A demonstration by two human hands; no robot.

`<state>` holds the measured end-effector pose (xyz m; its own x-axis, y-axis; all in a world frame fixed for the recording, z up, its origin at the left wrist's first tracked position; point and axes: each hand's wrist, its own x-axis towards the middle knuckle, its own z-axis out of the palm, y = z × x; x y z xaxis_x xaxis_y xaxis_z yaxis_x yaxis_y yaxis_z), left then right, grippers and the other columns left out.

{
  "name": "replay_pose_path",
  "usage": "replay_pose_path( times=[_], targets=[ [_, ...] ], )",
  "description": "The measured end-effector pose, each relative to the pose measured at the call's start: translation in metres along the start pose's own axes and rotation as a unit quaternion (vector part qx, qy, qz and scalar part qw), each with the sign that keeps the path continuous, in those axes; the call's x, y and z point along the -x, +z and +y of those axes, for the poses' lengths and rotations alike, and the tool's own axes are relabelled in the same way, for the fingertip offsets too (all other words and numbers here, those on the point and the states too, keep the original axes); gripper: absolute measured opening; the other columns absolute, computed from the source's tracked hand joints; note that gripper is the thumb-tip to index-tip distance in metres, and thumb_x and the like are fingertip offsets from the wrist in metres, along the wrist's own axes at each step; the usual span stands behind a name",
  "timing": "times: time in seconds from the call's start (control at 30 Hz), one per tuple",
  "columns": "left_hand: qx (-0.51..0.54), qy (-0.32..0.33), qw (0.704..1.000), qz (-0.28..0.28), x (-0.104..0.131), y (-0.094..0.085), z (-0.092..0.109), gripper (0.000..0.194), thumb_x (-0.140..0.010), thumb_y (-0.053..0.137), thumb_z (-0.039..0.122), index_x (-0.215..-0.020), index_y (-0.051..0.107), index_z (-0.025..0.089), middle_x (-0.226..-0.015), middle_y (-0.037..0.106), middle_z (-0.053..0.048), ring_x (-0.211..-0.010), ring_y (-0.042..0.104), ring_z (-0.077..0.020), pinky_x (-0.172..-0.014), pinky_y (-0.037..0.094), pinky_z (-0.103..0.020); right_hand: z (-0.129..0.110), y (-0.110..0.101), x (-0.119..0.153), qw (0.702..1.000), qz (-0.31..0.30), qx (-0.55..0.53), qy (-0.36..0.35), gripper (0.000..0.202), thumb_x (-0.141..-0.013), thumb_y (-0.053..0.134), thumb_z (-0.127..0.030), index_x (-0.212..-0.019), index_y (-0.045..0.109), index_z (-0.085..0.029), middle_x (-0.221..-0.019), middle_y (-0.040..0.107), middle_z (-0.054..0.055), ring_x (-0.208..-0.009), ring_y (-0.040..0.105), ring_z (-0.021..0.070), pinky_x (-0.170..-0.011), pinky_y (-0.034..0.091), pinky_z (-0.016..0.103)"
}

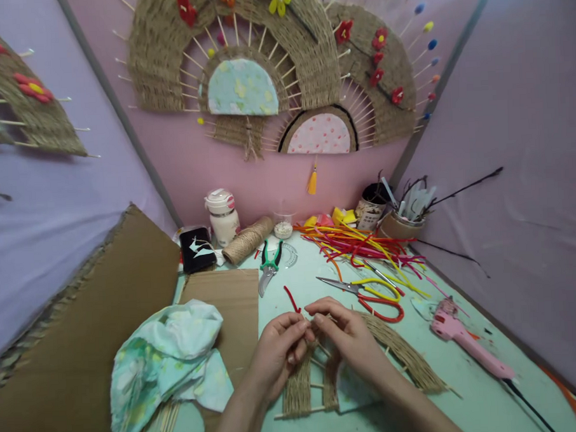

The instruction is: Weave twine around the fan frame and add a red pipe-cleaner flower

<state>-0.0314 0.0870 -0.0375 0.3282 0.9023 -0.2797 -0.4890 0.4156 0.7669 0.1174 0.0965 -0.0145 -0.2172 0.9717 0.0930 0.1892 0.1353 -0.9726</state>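
My left hand (285, 346) is closed in a pinch on a red pipe cleaner (291, 298), whose free end sticks up to the left. Close beside it, my right hand (353, 340) has thumb and forefinger pinched together near the bent lower end of that pipe cleaner; whatever is between these fingertips is too small to make out. Both hands are above a half-round woven twine fan (408, 347) with thin stick ribs, lying on the table. Its pale cloth centre is partly hidden under my right hand.
Yellow-and-red-handled scissors (375, 292), green-handled pruners (270, 264) and a pile of pipe cleaners (360, 241) lie behind the hands. A pink glue gun (472, 345) is at right. Crumpled floral cloth (165, 361) and cardboard (234, 291) are at left. A twine roll (248, 240) lies farther back.
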Motion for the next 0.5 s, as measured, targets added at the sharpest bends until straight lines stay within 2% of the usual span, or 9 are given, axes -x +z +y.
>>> replay_pose_path(
  times=[0.07, 0.27, 0.4, 0.5],
  targets=[
    [-0.012, -0.015, 1.0, -0.015, 0.0005, 0.0011, -0.0017, 0.026, -0.071, 0.069, 0.036, -0.07, 0.058, 0.013, -0.056, 0.056, 0.002, -0.036, 0.028, 0.0, -0.039, 0.012, -0.019, 0.0002, -0.0026, 0.0005, 1.0, -0.013, -0.005, 0.009, 0.021, -0.086, 0.051, -0.034, -0.09, 0.067, -0.02, -0.09, 0.063, 0.004, -0.085, 0.059, 0.0165, -0.078, 0.046, 0.028],
    [-0.03, -0.023, 0.999, -0.024, -0.0005, 0.0026, -0.0053, 0.021, -0.072, 0.068, 0.032, -0.074, 0.057, 0.013, -0.066, 0.062, -0.001, -0.034, 0.032, 0.0006, -0.037, 0.008, -0.019, 0.0037, -0.0065, 0.0019, 0.999, -0.014, -0.018, 0.029, 0.018, -0.081, 0.059, -0.033, -0.085, 0.067, -0.018, -0.081, 0.062, 0.003, -0.074, 0.058, 0.0147, -0.067, 0.045, 0.025],
    [-0.038, -0.025, 0.999, -0.019, -0.0009, 0.0028, -0.0056, 0.021, -0.074, 0.066, 0.033, -0.075, 0.057, 0.014, -0.068, 0.063, -0.001, -0.032, 0.031, 0.0015, -0.035, 0.007, -0.019, 0.0039, -0.0066, 0.0018, 0.999, -0.019, -0.002, 0.034, 0.016, -0.081, 0.059, -0.031, -0.076, 0.067, -0.017, -0.074, 0.061, 0.001, -0.07, 0.056, 0.0135, -0.065, 0.043, 0.024],
    [-0.048, -0.029, 0.998, -0.013, -0.0011, 0.0031, -0.0053, 0.023, -0.072, 0.067, 0.035, -0.074, 0.058, 0.014, -0.068, 0.063, -0.001, -0.031, 0.031, 0.0017, -0.034, 0.008, -0.019, 0.0039, -0.0067, 0.0026, 0.999, -0.019, -0.002, 0.044, 0.017, -0.081, 0.058, -0.032, -0.076, 0.066, -0.017, -0.074, 0.061, 0.001, -0.069, 0.055, 0.0133, -0.065, 0.043, 0.024]
  ],
)
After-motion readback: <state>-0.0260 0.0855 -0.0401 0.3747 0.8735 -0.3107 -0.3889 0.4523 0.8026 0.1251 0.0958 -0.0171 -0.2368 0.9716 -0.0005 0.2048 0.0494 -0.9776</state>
